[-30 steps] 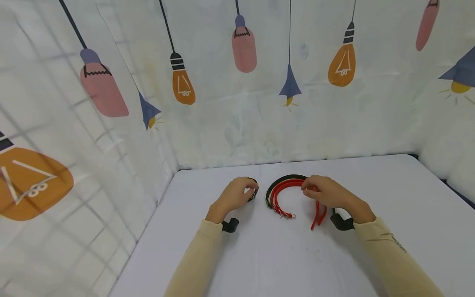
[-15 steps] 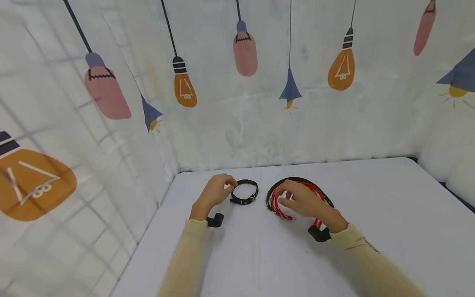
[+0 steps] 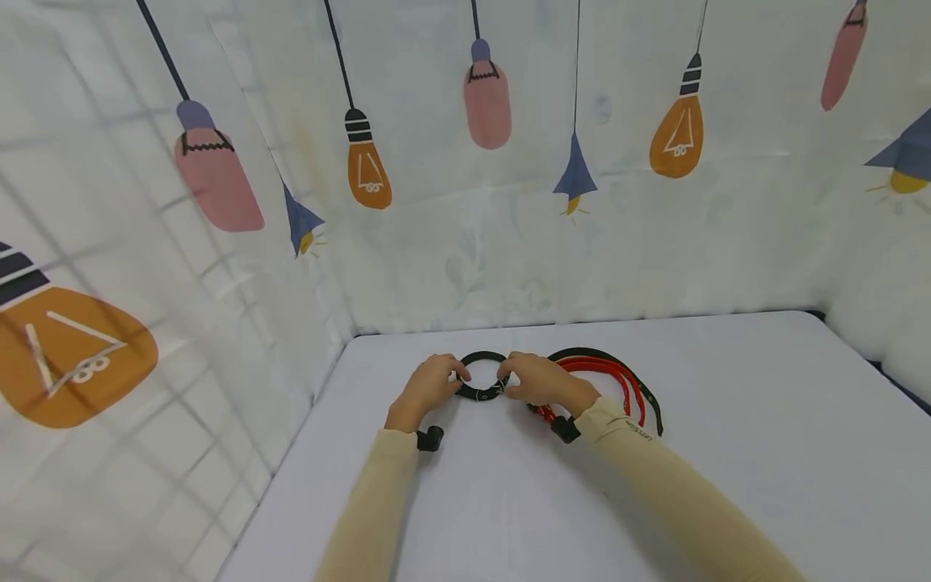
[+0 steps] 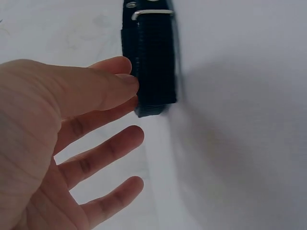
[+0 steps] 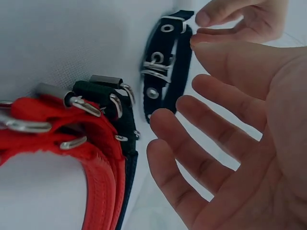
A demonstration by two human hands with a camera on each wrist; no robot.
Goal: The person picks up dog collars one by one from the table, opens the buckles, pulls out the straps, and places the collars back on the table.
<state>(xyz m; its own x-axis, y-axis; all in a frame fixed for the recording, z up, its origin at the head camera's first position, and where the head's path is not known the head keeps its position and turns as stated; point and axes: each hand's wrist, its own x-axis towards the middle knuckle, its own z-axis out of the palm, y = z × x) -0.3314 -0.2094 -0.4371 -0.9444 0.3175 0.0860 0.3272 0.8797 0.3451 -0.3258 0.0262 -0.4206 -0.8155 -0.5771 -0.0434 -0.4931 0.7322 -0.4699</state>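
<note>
A dark buckled collar (image 3: 478,394) forms a ring on the white table, with a metal buckle and eyelets along its near side. At its left side, my left hand (image 3: 429,383) pinches the strap between thumb and fingertips; in the left wrist view the thumb lies on the edge of the collar (image 4: 156,62) and the lower fingers are spread off it. My right hand (image 3: 544,380) is at the ring's right side, fingers loosely extended. Its thumb tip is close by the collar (image 5: 160,45) in the right wrist view; whether it touches is unclear.
Red collars (image 3: 600,366) and a dark green collar (image 3: 582,352) lie nested in curves right of the ring, partly hidden by my right hand and wrist. Their metal rings and buckles show near the right hand. A patterned cloth wall (image 3: 451,250) stands behind the table (image 3: 509,501).
My right hand has moved left from the red collars to the dark collar's right side. My left hand let go of the dark collar's area, shifted left, then came back to its left edge.
</note>
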